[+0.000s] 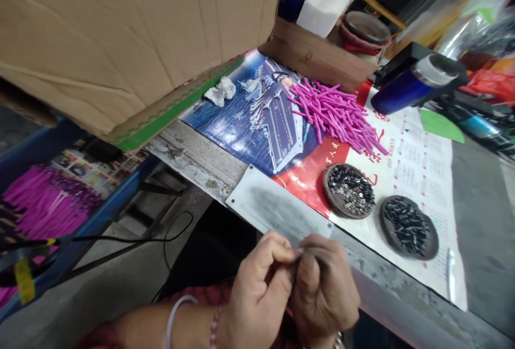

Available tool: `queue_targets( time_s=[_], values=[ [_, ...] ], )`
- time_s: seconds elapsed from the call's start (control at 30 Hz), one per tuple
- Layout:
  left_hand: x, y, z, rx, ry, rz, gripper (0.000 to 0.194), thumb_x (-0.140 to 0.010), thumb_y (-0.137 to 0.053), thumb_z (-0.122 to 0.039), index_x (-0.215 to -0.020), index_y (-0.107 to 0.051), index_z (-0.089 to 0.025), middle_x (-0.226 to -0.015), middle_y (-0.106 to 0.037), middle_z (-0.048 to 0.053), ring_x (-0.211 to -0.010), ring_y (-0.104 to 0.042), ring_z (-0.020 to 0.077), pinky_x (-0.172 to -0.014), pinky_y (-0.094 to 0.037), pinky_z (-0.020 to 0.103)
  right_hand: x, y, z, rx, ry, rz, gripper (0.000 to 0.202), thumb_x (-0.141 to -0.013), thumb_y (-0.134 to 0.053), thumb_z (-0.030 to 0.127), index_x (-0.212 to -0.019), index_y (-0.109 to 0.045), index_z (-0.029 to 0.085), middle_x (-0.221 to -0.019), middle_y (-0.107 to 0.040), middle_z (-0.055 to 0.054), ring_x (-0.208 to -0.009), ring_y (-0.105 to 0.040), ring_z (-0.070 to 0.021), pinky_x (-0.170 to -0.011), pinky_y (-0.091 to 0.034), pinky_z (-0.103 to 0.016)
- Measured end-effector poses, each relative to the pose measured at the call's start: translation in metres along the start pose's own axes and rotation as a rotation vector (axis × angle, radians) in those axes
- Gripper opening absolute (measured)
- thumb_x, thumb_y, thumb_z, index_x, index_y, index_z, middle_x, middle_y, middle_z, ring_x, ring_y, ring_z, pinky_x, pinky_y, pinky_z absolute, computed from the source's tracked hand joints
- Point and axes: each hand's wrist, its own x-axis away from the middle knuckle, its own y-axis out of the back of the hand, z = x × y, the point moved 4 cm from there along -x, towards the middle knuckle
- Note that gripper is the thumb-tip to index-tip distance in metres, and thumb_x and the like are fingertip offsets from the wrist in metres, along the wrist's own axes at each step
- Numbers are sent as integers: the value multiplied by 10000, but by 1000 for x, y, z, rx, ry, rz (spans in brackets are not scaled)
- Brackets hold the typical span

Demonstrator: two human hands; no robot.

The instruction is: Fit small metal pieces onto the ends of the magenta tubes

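"How does the grip stand?"
"Your left hand (259, 287) and right hand (326, 290) are both clenched, thumbs pressed to bent fingers, meeting at the near edge of the scuffed grey metal-looking desk (201, 166). I cannot tell whether anything small sits pinched between them; your fingers cover it."

"Which hand is nearer the 2 dishes?"
"Your right. The round brown dish of black pieces and shiny metal bits (333, 206) lies beyond it, slightly to the right; the round brown dish of slim black pieces (432, 243) lies farther right, just beside the other."

"And straight ahead?"
"A flat, pale rectangular plate with a dark grey smear (277, 204). Its long axis follows the desk's near edge, and your hands overlap its right end in view."

"Anything beyond?"
"A heap of slim, bright pink sticks (333, 110) on a glossy printed sheet (241, 140), well apart from your hands. Most slant from far left to near right, many crossing."
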Motion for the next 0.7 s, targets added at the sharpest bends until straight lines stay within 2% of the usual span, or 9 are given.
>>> queue_targets(
  time_s=[0.07,0.13,0.2,0.27,0.37,0.43,0.57,0.7],
  values=[
    [0,-1,-1,-2,-10,2,185,-995,-501,-69,-954,-583,-230,-919,-567,-11,-856,-592,115,-800,-499,185,-1,2,-2,26,25,-65,128,-987,-567,179,-872,-609,220,-839,-628,-52,-866,-630,-214,-791,-525,-361],
    [0,-2,-1,-2,-22,-1,178,-996,-502,-75,-950,-581,-228,-918,-564,-8,-861,-593,118,-804,-499,192,-4,1,-3,13,24,-58,192,-1004,-522,167,-838,-600,222,-788,-613,-42,-817,-630,-209,-764,-515,-352],
    [0,-1,0,0,-28,-9,167,-1003,-505,-88,-944,-580,-226,-913,-558,-6,-857,-592,120,-794,-500,196,-8,-2,-5,-111,-64,50,294,-1035,-459,178,-762,-561,216,-699,-568,-14,-658,-585,-162,-627,-471,-291],
    [0,0,2,9,-22,-10,156,-1013,-508,-106,-945,-581,-227,-906,-551,-6,-841,-586,119,-768,-500,198,-10,-7,-8,-297,-208,214,427,-1084,-370,279,-678,-485,209,-610,-477,16,-524,-476,-120,-497,-374,-254],
    [0,1,3,16,-16,10,158,-1018,-504,-108,-969,-600,-224,-901,-551,-2,-823,-583,122,-741,-499,207,-11,-9,-6,-451,-283,336,544,-1100,-270,430,-617,-384,209,-563,-364,39,-480,-378,-103,-452,-296,-248],
    [-1,2,2,8,-11,21,173,-1011,-499,-90,-982,-612,-217,-910,-561,5,-837,-595,130,-749,-503,216,-13,-6,-3,-445,-245,328,502,-1093,-339,388,-636,-428,201,-589,-405,33,-514,-418,-106,-485,-326,-245],
    [-3,4,0,13,-12,9,195,-1000,-493,-73,-1012,-624,-218,-939,-580,13,-877,-616,141,-789,-513,230,-17,-1,2,-427,-247,316,201,-1019,-525,224,-821,-557,211,-771,-562,3,-690,-568,-128,-597,-458,-226],
    [-4,5,-1,16,-25,-11,214,-994,-482,-64,-1019,-626,-221,-949,-578,16,-881,-615,142,-808,-514,236,-16,0,3,-409,-302,308,58,-980,-591,218,-938,-554,235,-854,-577,1,-763,-589,-135,-651,-518,-226]
  ],
)
